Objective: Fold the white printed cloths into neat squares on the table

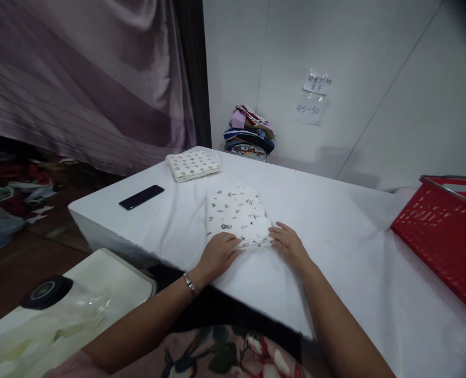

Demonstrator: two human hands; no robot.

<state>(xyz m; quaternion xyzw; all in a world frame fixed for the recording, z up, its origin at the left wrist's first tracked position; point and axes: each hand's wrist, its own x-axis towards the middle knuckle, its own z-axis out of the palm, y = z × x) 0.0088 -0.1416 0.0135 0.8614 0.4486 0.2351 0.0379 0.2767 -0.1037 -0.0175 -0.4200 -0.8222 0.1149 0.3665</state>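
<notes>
A folded white cloth (236,212) printed with small grey-green motifs lies flat on the white-covered table (327,210) in front of me. At its near left corner, my left hand (219,254) rests with the fingers stretched onto the cloth and the thumb apart, by the near edge. My right hand (291,247) touches the cloth's right edge with outstretched, slightly spread fingers. Both hands look open, lying against the cloth rather than around it. Farther back on the left sits another folded cloth (193,165) with rows of small prints.
A black phone (142,197) lies near the table's left edge. A red basket (445,231) with a metal handle stands at the right. Stacked folded fabrics (249,134) are by the wall. At lower left, a clear jar (85,302) with a black lid lies on a white surface.
</notes>
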